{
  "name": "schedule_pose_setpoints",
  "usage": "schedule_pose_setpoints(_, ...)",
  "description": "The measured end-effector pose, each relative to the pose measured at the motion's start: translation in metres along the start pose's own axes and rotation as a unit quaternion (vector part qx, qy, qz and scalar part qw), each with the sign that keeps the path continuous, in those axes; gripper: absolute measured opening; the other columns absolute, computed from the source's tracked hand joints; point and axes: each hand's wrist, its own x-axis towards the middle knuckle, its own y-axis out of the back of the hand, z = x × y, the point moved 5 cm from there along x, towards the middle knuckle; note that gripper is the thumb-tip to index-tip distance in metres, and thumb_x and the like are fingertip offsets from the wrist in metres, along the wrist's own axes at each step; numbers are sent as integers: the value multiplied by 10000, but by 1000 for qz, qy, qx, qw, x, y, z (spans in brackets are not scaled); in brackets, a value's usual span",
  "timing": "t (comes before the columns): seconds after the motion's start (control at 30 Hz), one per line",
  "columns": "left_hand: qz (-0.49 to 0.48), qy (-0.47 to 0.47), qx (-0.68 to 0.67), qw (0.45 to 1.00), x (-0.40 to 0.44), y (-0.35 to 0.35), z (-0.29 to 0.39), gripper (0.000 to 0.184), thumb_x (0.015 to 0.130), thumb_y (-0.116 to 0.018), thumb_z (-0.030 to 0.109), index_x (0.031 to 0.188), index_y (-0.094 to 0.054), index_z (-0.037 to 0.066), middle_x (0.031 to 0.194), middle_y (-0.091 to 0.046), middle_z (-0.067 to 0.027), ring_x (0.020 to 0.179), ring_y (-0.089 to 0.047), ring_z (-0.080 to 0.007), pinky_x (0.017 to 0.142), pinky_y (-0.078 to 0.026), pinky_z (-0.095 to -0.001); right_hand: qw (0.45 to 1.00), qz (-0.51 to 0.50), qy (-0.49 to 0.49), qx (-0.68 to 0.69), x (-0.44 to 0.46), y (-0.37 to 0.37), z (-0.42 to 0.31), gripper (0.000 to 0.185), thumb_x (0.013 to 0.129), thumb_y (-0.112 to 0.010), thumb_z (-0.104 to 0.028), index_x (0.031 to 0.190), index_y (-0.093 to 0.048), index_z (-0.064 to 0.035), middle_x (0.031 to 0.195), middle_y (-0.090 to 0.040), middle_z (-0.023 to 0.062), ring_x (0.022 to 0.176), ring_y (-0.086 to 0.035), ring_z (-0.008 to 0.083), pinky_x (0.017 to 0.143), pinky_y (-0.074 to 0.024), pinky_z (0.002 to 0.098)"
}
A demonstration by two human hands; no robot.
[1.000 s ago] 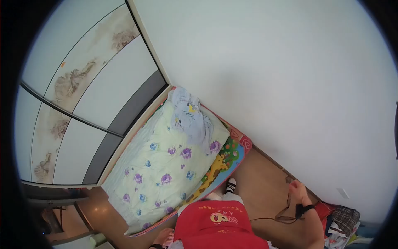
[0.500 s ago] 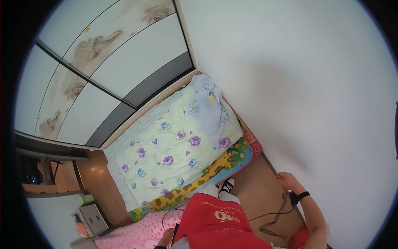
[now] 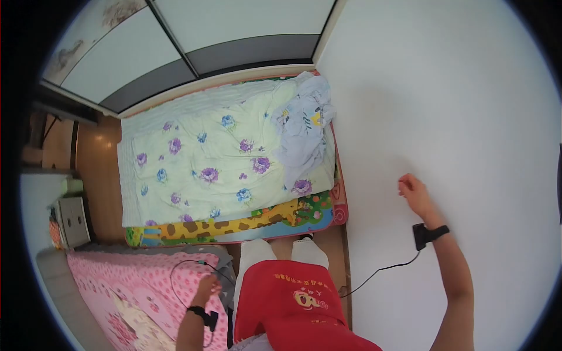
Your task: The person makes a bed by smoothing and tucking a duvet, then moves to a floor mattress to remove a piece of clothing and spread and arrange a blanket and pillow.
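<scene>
My right hand point(image 3: 414, 192) is raised in front of the white wall, its fingers loosely bent and nothing visible in them. A black device on a wrist strap point(image 3: 428, 235) sits on that arm, with a thin black cable hanging from it. Over the pink bedding point(image 3: 170, 281) at the lower left is my left hand point(image 3: 209, 286), fingers half curled and holding nothing that I can see. It also wears a black strap and device point(image 3: 206, 317). A thin cable loops beside it. A red apron point(image 3: 293, 304) covers my front.
Ahead lies a mattress with a floral quilt point(image 3: 193, 152) and a crumpled light-blue cloth point(image 3: 304, 131) on a colourful giraffe mat point(image 3: 257, 219). Behind it stands a sliding wardrobe point(image 3: 252, 26). A small cabinet point(image 3: 73, 222) is at the left, and the white wall point(image 3: 468, 128) is at the right.
The view has swung toward the bed and wardrobe. My right hand has risen against the wall, and the brown strap near it earlier is out of view. My left hand has come fully into sight.
</scene>
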Motion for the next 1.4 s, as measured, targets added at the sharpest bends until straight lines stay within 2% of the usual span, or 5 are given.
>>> schedule_pose_setpoints(0.3, 36, -124, 195, 972, 171, -46, 206, 181, 880, -620, 177, 1032, -605, 79, 806, -643, -98, 641, -642, -249, 520, -507, -382, 987, -92, 58, -123, 163, -258, 145, 290, 839, -653, -248, 1036, -604, -40, 969, -662, 192, 870, -633, 382, 773, -513, 436)
schedule_pose_setpoints(0.37, 102, -356, 575, 730, 222, -94, 271, 226, 856, -619, 167, 1062, -599, 76, 838, -653, -142, 747, -649, -326, 647, -509, -439, 972, -132, 9, -192, 192, -315, 186, 442, 813, -685, -300, 1159, -572, -50, 1100, -633, 207, 994, -615, 377, 847, -502, 445)
schedule_pose_setpoints(0.5, 143, -451, 551, 688, 293, -213, 347, 250, 864, -611, 202, 1079, -588, 77, 919, -666, -172, 869, -639, -350, 753, -501, -447, 977, -70, 77, -188, 272, -403, 218, 904, 727, -780, -402, 1413, -330, -22, 1327, -474, 270, 1225, -480, 404, 1007, -424, 443)
schedule_pose_setpoints(0.87, -62, -348, 306, 884, 542, -304, 270, 382, 902, -614, 205, 1240, -518, 56, 864, -618, -73, 735, -599, -160, 644, -482, -312, 953, 276, 122, 11, 475, -505, 191, 1300, 548, -922, -355, 1492, -97, -11, 1466, -277, 316, 1360, -301, 451, 1068, -355, 454)
schedule_pose_setpoints(1.4, -138, -335, 209, 908, 479, -306, 320, 544, 966, -478, 534, 1292, -475, 99, 1085, -592, -114, 952, -608, -189, 807, -522, -335, 937, 186, 152, 252, 502, -533, 152, 418, 674, -707, -164, 1050, -652, 11, 949, -707, 172, 885, -685, 293, 774, -526, 382)
